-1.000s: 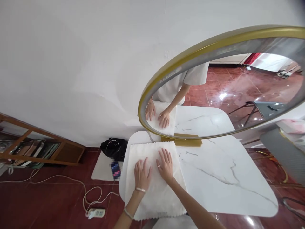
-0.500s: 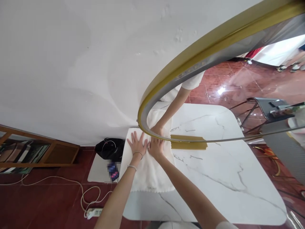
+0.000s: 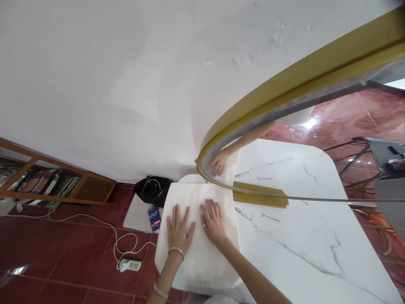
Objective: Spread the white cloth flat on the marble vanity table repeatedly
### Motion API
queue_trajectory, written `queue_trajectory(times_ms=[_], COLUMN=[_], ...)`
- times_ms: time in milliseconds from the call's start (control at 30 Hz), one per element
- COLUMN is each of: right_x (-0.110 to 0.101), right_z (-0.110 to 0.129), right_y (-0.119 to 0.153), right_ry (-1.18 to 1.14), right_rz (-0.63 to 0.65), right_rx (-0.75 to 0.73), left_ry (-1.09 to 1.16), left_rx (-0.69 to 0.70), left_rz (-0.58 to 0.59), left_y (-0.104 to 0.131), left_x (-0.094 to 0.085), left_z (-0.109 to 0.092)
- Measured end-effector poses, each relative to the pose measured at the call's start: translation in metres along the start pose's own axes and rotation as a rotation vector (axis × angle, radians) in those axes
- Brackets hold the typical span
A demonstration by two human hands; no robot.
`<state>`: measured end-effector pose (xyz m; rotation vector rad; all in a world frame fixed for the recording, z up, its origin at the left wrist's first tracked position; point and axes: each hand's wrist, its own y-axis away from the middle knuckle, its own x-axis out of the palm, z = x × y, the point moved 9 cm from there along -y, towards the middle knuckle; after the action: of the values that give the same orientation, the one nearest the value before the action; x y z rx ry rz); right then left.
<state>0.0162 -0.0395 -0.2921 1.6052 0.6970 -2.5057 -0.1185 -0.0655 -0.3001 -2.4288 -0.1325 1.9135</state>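
A white towel [image 3: 205, 257] with a scalloped edge lies spread over the left end of the marble-patterned table. Flat on its left part rests my left hand [image 3: 179, 230], fingers apart, a bracelet round the wrist. My right hand [image 3: 214, 221] presses on the towel to the right of it, palm down with fingers stretched out and a ring on one finger. Neither hand grips anything. The towel looks mostly smooth between them.
A gold-framed mirror [image 3: 221, 126] stands on a gold base [image 3: 262, 194] and reflects the right arm. The white table [image 3: 297, 261] extends right. A black bag [image 3: 152, 190] rests on a pale seat. A power strip [image 3: 130, 265] and a wooden shelf [image 3: 91, 188] are at left.
Both hands have slid toward me over the towel and moved apart from each other. The towel's near edge lies closer to the table's front edge. My view has shifted left.
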Motion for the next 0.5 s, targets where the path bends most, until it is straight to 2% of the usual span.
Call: queue_trajectory(times_ms=[100, 200, 300, 400, 500], right_x=[-0.006, -0.008, -0.002, 0.009, 0.013], right_z=[0.031, 0.039, 0.027, 0.005, -0.022], right_y=[0.038, 0.048, 0.028, -0.008, -0.042], right_ry=[-0.031, -0.019, -0.010, 0.003, 0.049], right_rz=[0.144, 0.236, 0.234, 0.190, 0.098], right_rx=[-0.121, -0.159, -0.139, -0.087, 0.036], left_ry=[-0.032, -0.043, -0.037, -0.020, 0.005], left_rx=[0.028, 0.033, 0.015, -0.003, -0.004], left_rz=[-0.003, -0.019, -0.036, -0.017, 0.025], left_y=[0.030, 0.028, 0.000, -0.043, -0.087], left_x=[-0.005, -0.006, -0.005, -0.001, 0.005], left_z=[0.009, 0.009, 0.005, -0.002, -0.014])
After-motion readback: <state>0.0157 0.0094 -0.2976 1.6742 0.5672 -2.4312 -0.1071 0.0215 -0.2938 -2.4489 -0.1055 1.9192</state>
